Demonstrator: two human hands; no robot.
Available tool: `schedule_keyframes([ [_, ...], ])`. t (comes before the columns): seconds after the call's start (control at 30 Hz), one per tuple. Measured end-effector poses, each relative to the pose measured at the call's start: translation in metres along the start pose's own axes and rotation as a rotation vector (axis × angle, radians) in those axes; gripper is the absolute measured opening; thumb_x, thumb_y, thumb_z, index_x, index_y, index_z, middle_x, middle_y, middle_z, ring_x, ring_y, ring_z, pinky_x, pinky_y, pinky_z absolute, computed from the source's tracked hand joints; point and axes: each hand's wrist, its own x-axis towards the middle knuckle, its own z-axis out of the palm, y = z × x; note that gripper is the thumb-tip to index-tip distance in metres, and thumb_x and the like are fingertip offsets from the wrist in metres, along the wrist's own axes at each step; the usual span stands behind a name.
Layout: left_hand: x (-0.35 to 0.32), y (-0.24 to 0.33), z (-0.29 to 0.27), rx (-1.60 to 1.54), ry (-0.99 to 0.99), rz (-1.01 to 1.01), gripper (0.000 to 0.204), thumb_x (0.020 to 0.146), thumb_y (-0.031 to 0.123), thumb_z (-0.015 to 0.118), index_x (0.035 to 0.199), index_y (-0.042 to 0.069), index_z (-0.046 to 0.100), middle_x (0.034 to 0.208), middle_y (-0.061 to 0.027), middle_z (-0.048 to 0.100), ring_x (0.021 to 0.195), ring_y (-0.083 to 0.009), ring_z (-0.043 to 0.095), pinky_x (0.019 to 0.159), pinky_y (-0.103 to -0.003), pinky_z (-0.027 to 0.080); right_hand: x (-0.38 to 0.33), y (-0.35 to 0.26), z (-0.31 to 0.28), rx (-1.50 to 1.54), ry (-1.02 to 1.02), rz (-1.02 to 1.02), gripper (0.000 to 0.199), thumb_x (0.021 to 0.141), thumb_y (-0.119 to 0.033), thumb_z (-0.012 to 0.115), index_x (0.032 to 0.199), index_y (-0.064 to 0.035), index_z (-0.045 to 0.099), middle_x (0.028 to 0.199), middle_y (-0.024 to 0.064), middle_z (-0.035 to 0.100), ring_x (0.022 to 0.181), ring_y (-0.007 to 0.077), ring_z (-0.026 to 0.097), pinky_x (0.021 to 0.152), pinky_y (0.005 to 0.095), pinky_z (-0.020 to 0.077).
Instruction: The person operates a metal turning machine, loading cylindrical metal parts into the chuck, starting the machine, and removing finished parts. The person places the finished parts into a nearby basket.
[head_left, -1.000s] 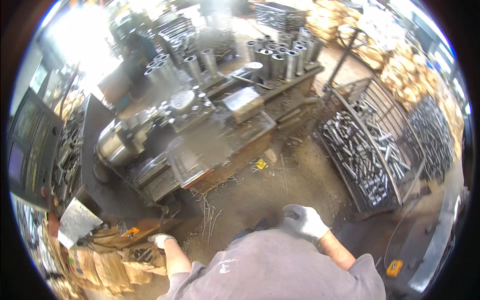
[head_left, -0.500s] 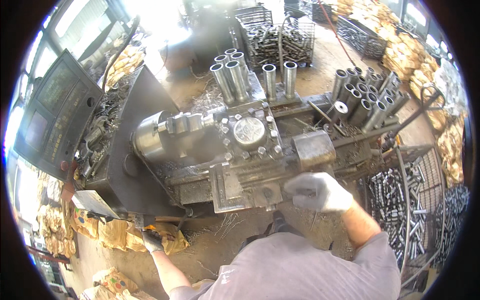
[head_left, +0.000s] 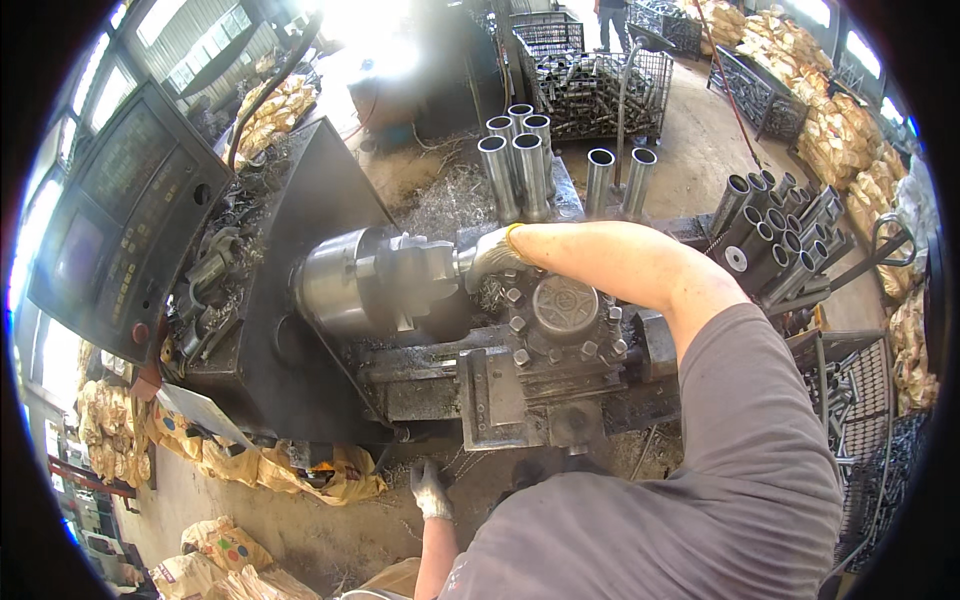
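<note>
My right hand [head_left: 497, 256], in a pale work glove with a yellow cuff, reaches across the lathe. Its fingers are closed round the end of a metal tube [head_left: 464, 260] that sticks out of the chuck [head_left: 345, 280]; the palm side is hidden. Just right of that hand is the bolted tool post [head_left: 566, 306], with metal shavings beside it. My left hand [head_left: 432, 490], also gloved, hangs low in front of the machine over the floor. Its fingers look loosely stretched, with nothing visible in them.
Upright steel tubes [head_left: 528, 165] stand behind the tool post, and more tubes [head_left: 775, 225] are clustered at the right. A control panel [head_left: 120, 220] leans at the left. Wire bins [head_left: 600, 90] of metal parts stand behind; sacks [head_left: 340, 478] lie on the floor.
My right hand has gone from the front of the carriage, up and left, to the tube at the chuck. My left hand has left the machine's lower front corner and moved right.
</note>
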Motion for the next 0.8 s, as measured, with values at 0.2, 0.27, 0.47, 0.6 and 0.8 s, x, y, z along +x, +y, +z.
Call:
schedule_keyframes([
  [0.2,0.015,-0.022,-0.068,-0.023,0.114,-0.087,0.021,0.102,0.02,0.068,0.119,0.009,0.063,0.092,-0.0098,0.069,0.065,-0.0211,0.067,0.056,-0.039,0.057,-0.016,-0.027,-0.002,-0.342,0.114,0.085,0.041,0.091,-0.025,0.079,0.131,-0.0145,0.077,0.117,0.0105,0.08,0.092,0.0211,0.077,0.082,0.0356,0.0617],
  [0.27,0.018,-0.011,-0.065,0.024,0.101,-0.135,0.019,0.103,0.02,0.067,0.118,0.009,0.063,0.09,-0.0096,0.069,0.065,-0.0208,0.067,0.056,-0.038,0.057,-0.012,-0.04,0.0,-0.381,0.119,0.182,0.045,0.085,-0.027,0.085,0.125,-0.0069,0.077,0.109,0.0126,0.081,0.089,0.0224,0.077,0.082,0.0363,0.063],
  [0.47,0.042,-0.003,-0.05,0.062,0.046,0.047,0.013,0.101,0.019,0.069,0.109,0.008,0.069,0.091,-0.0075,0.073,0.066,-0.0173,0.066,0.06,-0.034,0.058,-0.079,-0.008,-0.049,-0.182,0.758,-0.058,0.035,0.091,-0.021,0.078,0.123,-0.0083,0.077,0.105,0.0118,0.081,0.088,0.0264,0.079,0.086,0.0387,0.0641],
  [0.6,0.052,0.01,-0.027,0.137,-0.078,0.066,0.014,0.1,0.015,0.068,0.11,0.005,0.071,0.094,-0.0081,0.073,0.076,-0.0171,0.068,0.065,-0.033,0.057,-0.094,-0.095,-0.069,-0.065,1.732,-0.619,0.037,0.095,-0.014,0.069,0.131,-0.007,0.073,0.113,0.0148,0.08,0.08,0.0212,0.077,0.079,0.0362,0.0653],
  [0.8,0.05,0.046,0.015,0.269,-0.183,0.382,0.024,0.102,0.016,0.07,0.12,-0.001,0.072,0.103,-0.0084,0.075,0.088,-0.0145,0.068,0.079,-0.029,0.057,-0.082,-0.07,-0.096,-0.468,1.202,0.029,0.038,0.094,-0.023,0.061,0.127,-0.0134,0.077,0.106,0.0175,0.08,0.092,0.0343,0.078,0.089,0.0473,0.0632],
])
